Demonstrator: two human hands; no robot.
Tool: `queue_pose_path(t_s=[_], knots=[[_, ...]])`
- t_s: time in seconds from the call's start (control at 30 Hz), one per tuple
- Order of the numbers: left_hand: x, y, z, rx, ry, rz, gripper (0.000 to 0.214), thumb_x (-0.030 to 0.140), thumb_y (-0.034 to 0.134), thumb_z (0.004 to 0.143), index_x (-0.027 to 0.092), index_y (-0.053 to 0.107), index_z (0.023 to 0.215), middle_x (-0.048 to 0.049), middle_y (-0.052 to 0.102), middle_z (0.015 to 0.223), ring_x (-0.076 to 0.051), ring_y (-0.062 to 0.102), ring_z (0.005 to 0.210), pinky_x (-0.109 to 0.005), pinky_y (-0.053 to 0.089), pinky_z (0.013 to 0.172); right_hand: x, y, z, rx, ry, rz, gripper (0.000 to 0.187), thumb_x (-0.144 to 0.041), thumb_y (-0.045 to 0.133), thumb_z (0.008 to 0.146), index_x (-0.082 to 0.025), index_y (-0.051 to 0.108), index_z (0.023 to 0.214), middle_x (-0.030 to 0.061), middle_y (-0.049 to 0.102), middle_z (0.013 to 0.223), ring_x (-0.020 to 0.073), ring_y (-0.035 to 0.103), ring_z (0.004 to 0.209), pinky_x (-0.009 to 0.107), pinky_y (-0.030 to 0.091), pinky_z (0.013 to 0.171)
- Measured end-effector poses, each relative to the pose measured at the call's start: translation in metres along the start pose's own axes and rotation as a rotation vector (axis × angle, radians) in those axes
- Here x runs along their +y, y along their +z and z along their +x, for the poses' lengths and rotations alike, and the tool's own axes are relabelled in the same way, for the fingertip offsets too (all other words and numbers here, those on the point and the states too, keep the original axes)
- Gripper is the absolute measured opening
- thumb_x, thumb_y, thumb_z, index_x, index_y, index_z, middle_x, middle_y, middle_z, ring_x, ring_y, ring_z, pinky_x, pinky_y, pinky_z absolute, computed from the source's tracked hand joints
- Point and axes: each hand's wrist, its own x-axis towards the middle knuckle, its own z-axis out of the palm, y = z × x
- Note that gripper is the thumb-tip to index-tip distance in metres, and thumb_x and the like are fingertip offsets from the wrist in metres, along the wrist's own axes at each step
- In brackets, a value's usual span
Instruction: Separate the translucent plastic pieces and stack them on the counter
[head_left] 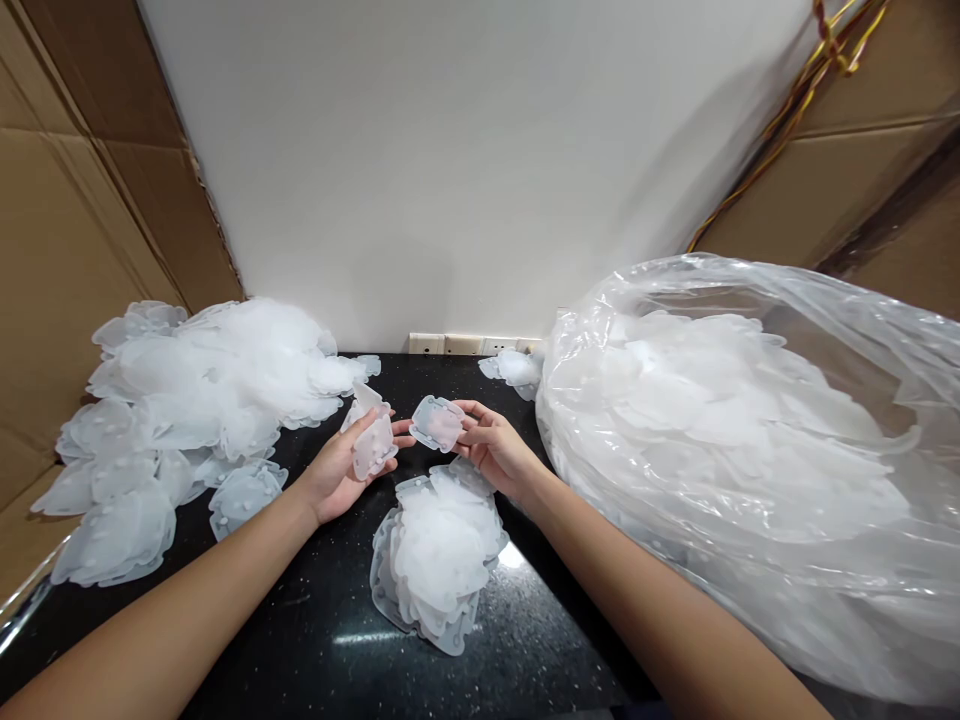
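My left hand (346, 470) is closed on a couple of thin translucent plastic pieces (373, 447), with the thumb lying over them. Between thumb and fingers, my right hand (496, 447) pinches one more translucent piece (436, 423), a flat rounded shape with small bumps. The two hands are close together but apart, raised above the black countertop (315, 620). Just below them a loose stack of the same pieces (442, 550) lies on the counter.
A large heap of such pieces (225, 370) spreads over the left side. On the right bulges a clear plastic bag (750, 430) full of them. A few pieces (514, 368) lie near the wall sockets (465, 345). Cardboard (67, 200) flanks the counter; twisted wires (795, 100) hang at the upper right.
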Motion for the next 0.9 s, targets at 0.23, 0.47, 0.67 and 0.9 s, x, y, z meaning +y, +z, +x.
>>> queue_pose_path(t_s=[0.23,0.47,0.67,0.9], knots=[[0.0016,0.0022,-0.0013,0.016,-0.007,0.023,0.017,0.026,0.053,0.096,0.014,0.064,0.098,-0.0176,0.071,0.11,-0.022,0.072,0.088,-0.023,0.053,0.053,0.0014,-0.0011,0.0009,-0.01,-0.011,-0.042,0.038,-0.009,0.071,0.056,-0.022,0.063,0.091,0.0,0.072,0.087,0.0157,0.067,0.074,0.03,0.055,0.07],[0.0009,0.0013,-0.0002,0.006,-0.005,0.03,0.017,0.027,0.054,0.096,0.014,0.065,0.098,-0.0168,0.072,0.109,-0.022,0.072,0.09,-0.024,0.054,0.055,0.0031,-0.0026,0.0021,-0.026,-0.044,-0.078,0.036,-0.011,0.072,0.058,-0.022,0.062,0.091,-0.0021,0.069,0.082,0.0136,0.065,0.072,0.028,0.053,0.07],[0.0003,0.0008,-0.0008,-0.008,-0.006,0.035,0.016,0.028,0.057,0.094,0.015,0.064,0.098,-0.0168,0.074,0.105,-0.023,0.072,0.088,-0.024,0.054,0.056,0.0028,-0.0003,0.0002,-0.016,-0.059,-0.078,0.022,-0.019,0.079,0.06,-0.019,0.058,0.067,0.0037,0.072,0.095,0.0188,0.069,0.091,0.029,0.051,0.075],[0.0008,0.0049,-0.004,0.001,-0.017,0.061,0.016,0.028,0.054,0.095,0.015,0.064,0.097,-0.0135,0.075,0.095,-0.023,0.073,0.089,-0.025,0.055,0.058,-0.0005,0.0004,-0.0021,-0.038,-0.043,-0.074,0.031,-0.024,0.082,0.059,-0.018,0.052,0.06,0.0096,0.07,0.117,0.0239,0.07,0.09,0.03,0.052,0.063]])
